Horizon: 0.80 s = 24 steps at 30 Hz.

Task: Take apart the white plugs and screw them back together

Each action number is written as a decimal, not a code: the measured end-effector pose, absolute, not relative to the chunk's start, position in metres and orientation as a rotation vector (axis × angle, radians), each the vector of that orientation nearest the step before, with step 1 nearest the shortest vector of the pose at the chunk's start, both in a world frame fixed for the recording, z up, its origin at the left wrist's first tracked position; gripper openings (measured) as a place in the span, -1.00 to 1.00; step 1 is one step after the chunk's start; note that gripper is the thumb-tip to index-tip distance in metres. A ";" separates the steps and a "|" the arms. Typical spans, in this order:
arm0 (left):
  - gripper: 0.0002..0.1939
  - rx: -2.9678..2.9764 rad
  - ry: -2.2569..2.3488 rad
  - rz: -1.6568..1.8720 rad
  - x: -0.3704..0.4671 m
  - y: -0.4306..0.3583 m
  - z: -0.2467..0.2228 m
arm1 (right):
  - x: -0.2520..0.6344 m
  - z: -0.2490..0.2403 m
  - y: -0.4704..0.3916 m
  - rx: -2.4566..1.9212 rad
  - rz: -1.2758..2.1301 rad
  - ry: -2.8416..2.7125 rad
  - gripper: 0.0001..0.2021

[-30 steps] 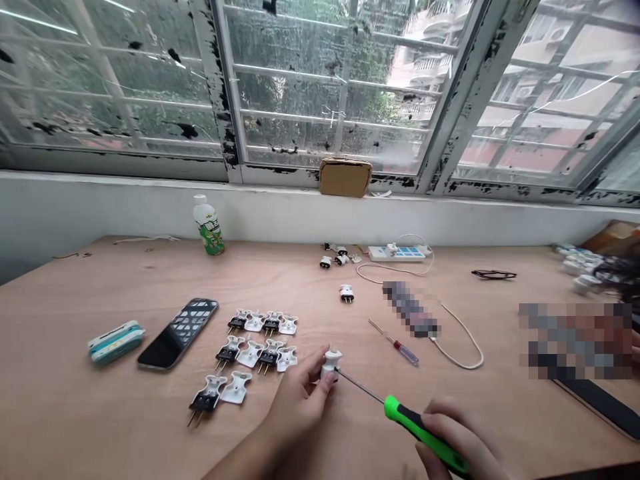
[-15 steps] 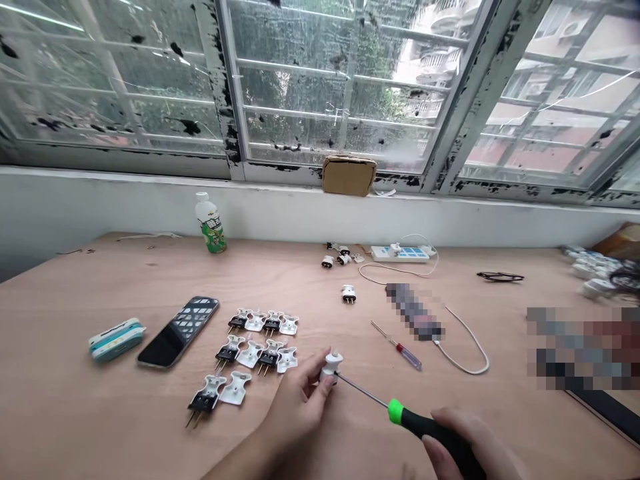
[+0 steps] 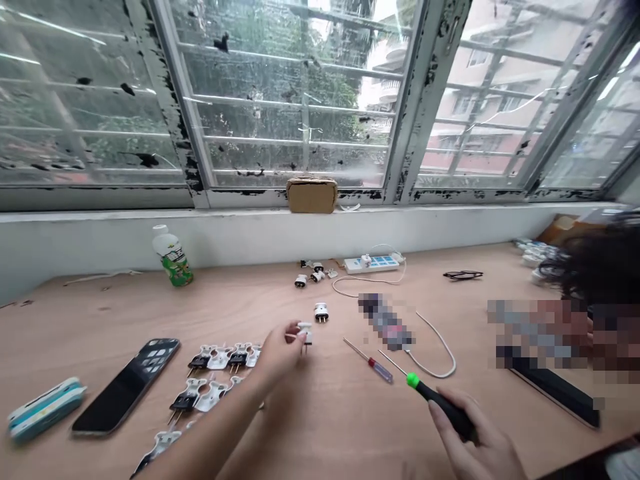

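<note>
My left hand (image 3: 286,341) is closed around a white plug (image 3: 305,331), held above the table with its prongs pointing down. Just beyond it stands another white-and-black plug (image 3: 321,312). In my right hand (image 3: 467,427) is a black screwdriver (image 3: 447,408) with a bright green collar, its thin shaft pointing away to the left. That shaft lies close beside a smaller screwdriver (image 3: 381,370) with a clear and red handle on the table. Opened plugs (image 3: 186,395), black bases beside white covers, lie in rows, partly hidden by my left forearm.
A phone (image 3: 127,387) and a blue-white case (image 3: 47,408) lie at left. A bottle (image 3: 173,259) stands behind. Several plugs (image 3: 317,275) sit near a white power strip (image 3: 373,264). A white cable loops around a blurred item. Another person's dark hair (image 3: 607,267) shows at right.
My left hand has carried the plug forward, away from the screwdriver tip. My right hand has moved the screwdriver away from the plug. The camera view has turned right, and a person's head appears.
</note>
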<state>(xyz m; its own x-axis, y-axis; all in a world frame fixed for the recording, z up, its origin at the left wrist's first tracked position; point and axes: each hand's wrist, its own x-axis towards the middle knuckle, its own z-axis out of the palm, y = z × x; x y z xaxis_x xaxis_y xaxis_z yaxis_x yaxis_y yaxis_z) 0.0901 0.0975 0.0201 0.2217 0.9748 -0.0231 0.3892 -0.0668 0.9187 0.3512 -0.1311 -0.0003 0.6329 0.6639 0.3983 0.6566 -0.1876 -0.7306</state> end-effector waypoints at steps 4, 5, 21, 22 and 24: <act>-0.64 1.711 1.461 0.724 0.108 0.158 0.028 | 0.361 -0.024 -0.096 -1.834 0.083 -1.139 -0.69; -0.66 1.735 1.473 0.677 0.110 0.168 0.029 | 0.362 -0.027 -0.088 -1.850 0.085 -1.175 -0.70; -0.66 2.172 1.396 0.673 0.073 0.124 0.054 | 0.364 -0.024 -0.060 -2.027 -0.103 -1.269 -0.70; -0.71 2.229 1.354 0.671 0.057 0.107 0.059 | 0.360 -0.024 -0.063 -2.004 -0.187 -1.265 -0.70; -0.73 2.424 1.313 0.648 0.025 0.075 0.063 | 0.343 -0.020 -0.066 -1.884 -0.259 -1.372 -0.75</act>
<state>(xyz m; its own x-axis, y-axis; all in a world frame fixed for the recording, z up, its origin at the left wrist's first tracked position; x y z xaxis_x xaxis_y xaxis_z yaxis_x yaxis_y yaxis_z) 0.0249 0.0752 0.0626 0.4784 0.8445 0.2408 0.7050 -0.5328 0.4681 0.3429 -0.0660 -0.0196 0.3977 0.7195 0.5693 0.8777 -0.1177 -0.4645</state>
